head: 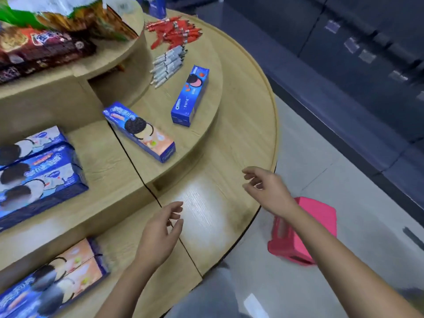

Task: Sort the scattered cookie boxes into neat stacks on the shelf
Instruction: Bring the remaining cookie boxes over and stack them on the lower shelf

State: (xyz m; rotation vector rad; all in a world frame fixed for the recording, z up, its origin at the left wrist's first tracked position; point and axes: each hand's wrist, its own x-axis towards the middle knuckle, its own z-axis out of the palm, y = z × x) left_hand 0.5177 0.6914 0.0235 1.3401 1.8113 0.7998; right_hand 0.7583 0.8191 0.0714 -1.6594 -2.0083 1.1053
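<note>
Two blue cookie boxes lie loose on the middle tier of a round wooden shelf. The peach-ended box lies slanted near the tier's front edge, and the strawberry box lies behind it to the right. A stack of blue boxes sits at the left on the same tier. Peach-fronted boxes rest on the lowest tier at bottom left. My left hand hovers over the lowest tier, empty, fingers apart. My right hand hangs over the shelf's right rim, also empty and loosely spread.
Red sachets and grey stick packs lie at the back of the middle tier. Dark snack packs and bags fill the top tier. A pink plastic stool stands on the grey floor by the shelf's right edge.
</note>
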